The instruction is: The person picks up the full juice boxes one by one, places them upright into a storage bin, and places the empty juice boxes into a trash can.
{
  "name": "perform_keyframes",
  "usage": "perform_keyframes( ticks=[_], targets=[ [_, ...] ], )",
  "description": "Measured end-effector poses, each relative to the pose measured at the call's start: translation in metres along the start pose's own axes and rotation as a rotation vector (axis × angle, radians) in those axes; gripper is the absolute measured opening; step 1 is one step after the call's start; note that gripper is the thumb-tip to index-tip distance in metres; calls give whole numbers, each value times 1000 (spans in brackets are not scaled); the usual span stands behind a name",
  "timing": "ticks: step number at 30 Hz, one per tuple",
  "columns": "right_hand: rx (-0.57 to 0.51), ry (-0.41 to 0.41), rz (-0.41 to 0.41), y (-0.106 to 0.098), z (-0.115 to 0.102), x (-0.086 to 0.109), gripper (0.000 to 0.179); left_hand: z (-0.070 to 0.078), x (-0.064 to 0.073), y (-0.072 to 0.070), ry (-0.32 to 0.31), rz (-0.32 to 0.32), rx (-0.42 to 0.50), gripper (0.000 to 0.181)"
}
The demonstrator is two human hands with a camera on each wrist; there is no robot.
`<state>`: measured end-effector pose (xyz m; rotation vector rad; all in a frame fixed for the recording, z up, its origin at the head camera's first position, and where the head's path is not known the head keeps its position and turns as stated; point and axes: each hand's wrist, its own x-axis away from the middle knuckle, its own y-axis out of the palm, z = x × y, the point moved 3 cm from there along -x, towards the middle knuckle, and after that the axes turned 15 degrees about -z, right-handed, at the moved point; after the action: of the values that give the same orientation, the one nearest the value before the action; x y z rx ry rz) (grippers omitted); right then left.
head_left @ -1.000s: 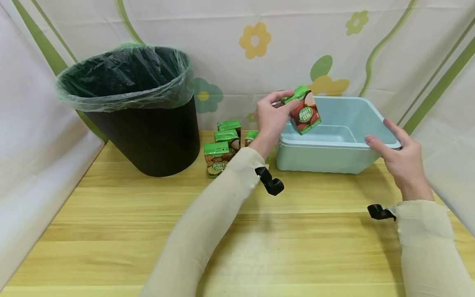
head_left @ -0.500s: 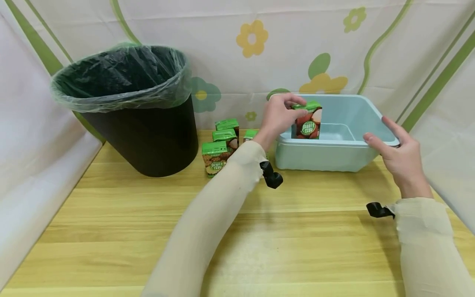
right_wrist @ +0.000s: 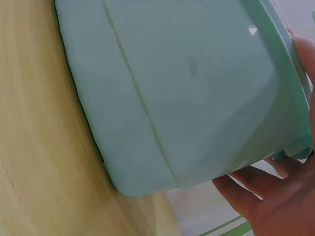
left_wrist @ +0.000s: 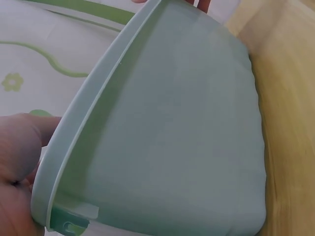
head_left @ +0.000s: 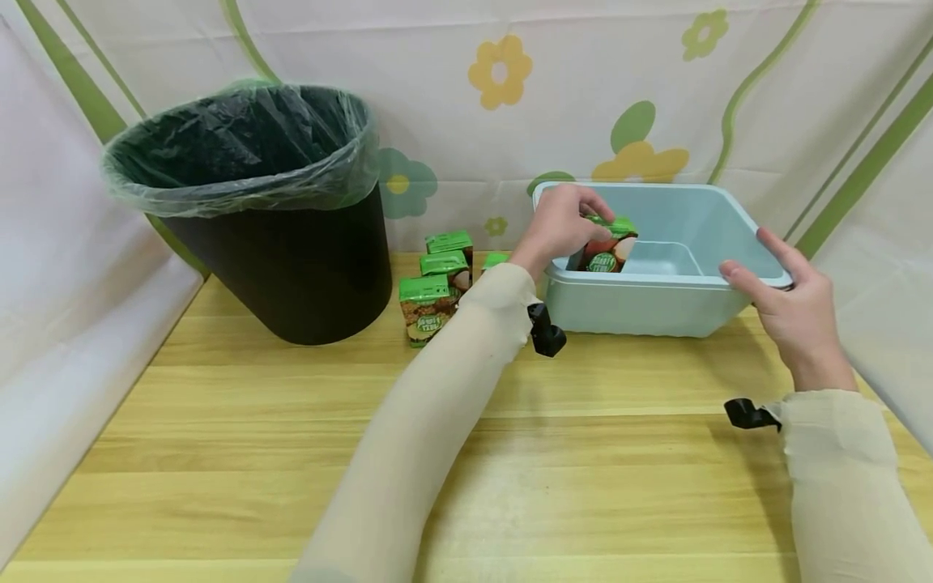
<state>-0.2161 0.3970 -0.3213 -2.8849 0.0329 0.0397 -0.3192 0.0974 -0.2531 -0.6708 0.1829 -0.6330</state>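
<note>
My left hand (head_left: 564, 221) reaches over the near left rim of a pale blue-green plastic tub (head_left: 627, 304). Its thumb and fingers pinch the top of a small drink carton (head_left: 611, 249), green above and red-brown in front. The carton's lower part is hidden by the tub wall. On the tub's right corner, my right hand (head_left: 794, 304) grips the rim, thumb on top and other fingers outside and below, as the right wrist view shows. In the left wrist view, the tub's outer wall (left_wrist: 172, 113) fills most of the picture and hides the carton.
Several similar cartons (head_left: 426, 304) stand left of the tub, partly behind my left forearm. A black bin (head_left: 291, 275) with a clear greenish liner (head_left: 240, 190) stands at the back left. Behind the wooden table (head_left: 583, 486) hangs a flowered white cloth (head_left: 437, 65).
My left hand has lowered the carton from above the tub's near left rim down into the tub, and it has gone from tilted to more upright. The right hand keeps its hold on the rim.
</note>
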Motion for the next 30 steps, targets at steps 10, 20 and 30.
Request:
perform_keyframes(
  ticks=[10,20,30],
  targets=[
    [42,11,0,-1,1,0,80,6,-10,6,-62,-94,-99,11],
    [156,22,21,-2,2,-1,77,7,-14,9,-64,-164,-199,14],
    [176,35,16,-1,0,0,77,11,-15,11,-91,-213,-273,30]
  ],
)
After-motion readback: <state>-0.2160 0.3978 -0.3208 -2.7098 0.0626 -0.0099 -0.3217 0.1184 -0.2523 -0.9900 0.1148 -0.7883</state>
